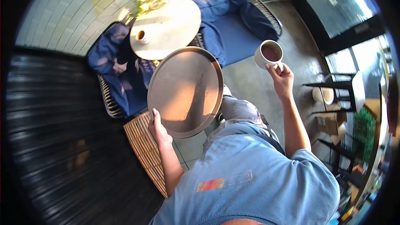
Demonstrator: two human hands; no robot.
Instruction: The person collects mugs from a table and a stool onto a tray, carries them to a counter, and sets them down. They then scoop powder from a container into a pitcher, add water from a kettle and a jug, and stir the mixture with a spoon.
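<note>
A round brown tray point(185, 91) is gripped at its lower left rim by my left hand point(159, 131), thumb on top. Nothing stands on the tray. Out to the right, my right hand point(281, 75) holds a white cup point(261, 60) by its handle, with dark liquid inside. Beyond the tray, a second cup point(143, 37) with dark liquid sits on a round pale table point(179, 21), near its left edge and apart from both hands.
A leafy plant point(148, 0) stands at the table's far edge. Blue-cushioned chairs point(239, 33) flank the table. Below the left chair is a slatted wooden surface point(143, 141). A black chair point(348, 91) and boxes point(327, 125) are at the right.
</note>
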